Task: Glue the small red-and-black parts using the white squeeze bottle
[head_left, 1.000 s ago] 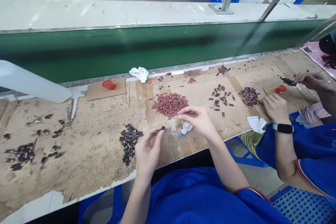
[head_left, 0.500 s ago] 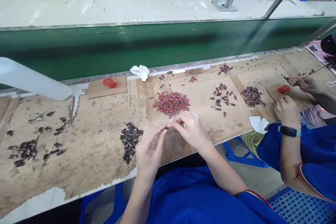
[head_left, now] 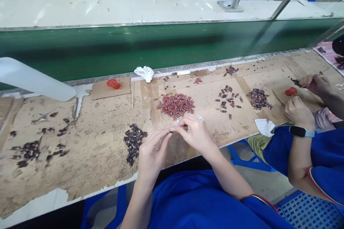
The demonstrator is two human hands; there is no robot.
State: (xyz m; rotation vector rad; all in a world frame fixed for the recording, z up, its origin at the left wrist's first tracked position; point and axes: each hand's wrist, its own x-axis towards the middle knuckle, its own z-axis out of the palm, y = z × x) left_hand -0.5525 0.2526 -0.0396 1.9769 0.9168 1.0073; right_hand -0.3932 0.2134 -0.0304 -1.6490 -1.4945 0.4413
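Note:
My left hand (head_left: 152, 147) and my right hand (head_left: 195, 131) meet fingertip to fingertip above the cardboard-covered table. Both are closed in a pinch around a small dark part (head_left: 171, 131), mostly hidden by the fingers. Just beyond them lies a heap of small red-and-black parts (head_left: 176, 106). Left of my left hand is a pile of small black parts (head_left: 133, 144). A white wrapping shows on a finger of my right hand.
A red cup (head_left: 113, 84) stands on a cardboard piece (head_left: 99, 92), near a thin stick (head_left: 133, 94). Crumpled white tissue (head_left: 145, 73) lies at the back edge. To the right, a co-worker's hands (head_left: 299, 112) are beside another red cup (head_left: 291, 91). A white plastic shape (head_left: 32, 80) juts in from the left.
My hands stay together with only a slight shift of the fingers. The co-worker's hands have moved a little to the right.

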